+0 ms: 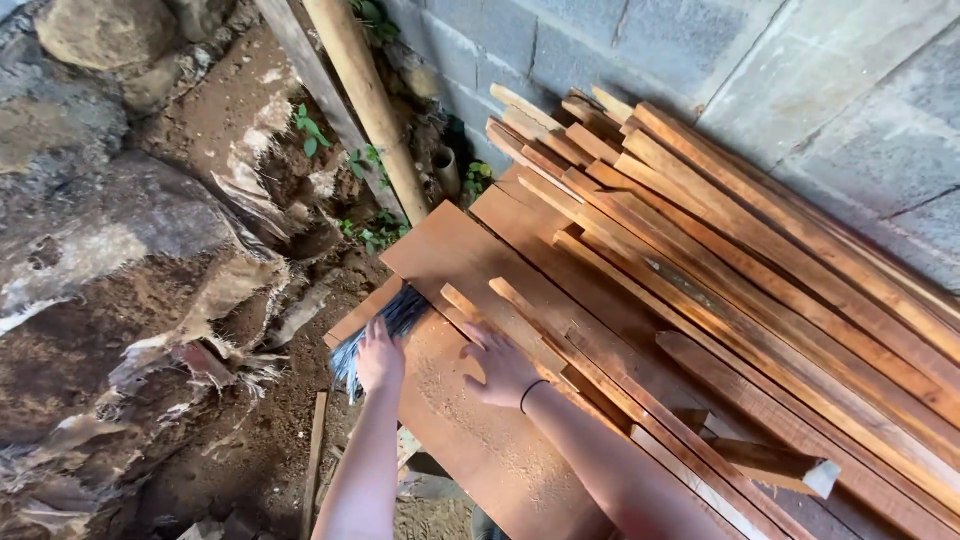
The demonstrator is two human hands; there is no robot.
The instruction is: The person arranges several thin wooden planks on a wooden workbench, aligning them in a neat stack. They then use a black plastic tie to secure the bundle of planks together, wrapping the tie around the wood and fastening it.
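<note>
Under the left hand (379, 358), fingers (385, 333) curled, blue-grey brush bristles (392, 318) fan outward.

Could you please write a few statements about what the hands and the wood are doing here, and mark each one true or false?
1. The left hand grips a small brush with dark bluish-grey bristles. True.
2. The right hand holds a hammer. False: it rests open and flat on the reddish-brown wooden boards, holding nothing.
3. A stack of long reddish-brown wooden slats lies along a grey concrete block wall. True.
4. The broad board under the hands is clean. False: pale sawdust lies scattered on it.
5. A round pale wooden pole leans beside the wall. True.
</note>
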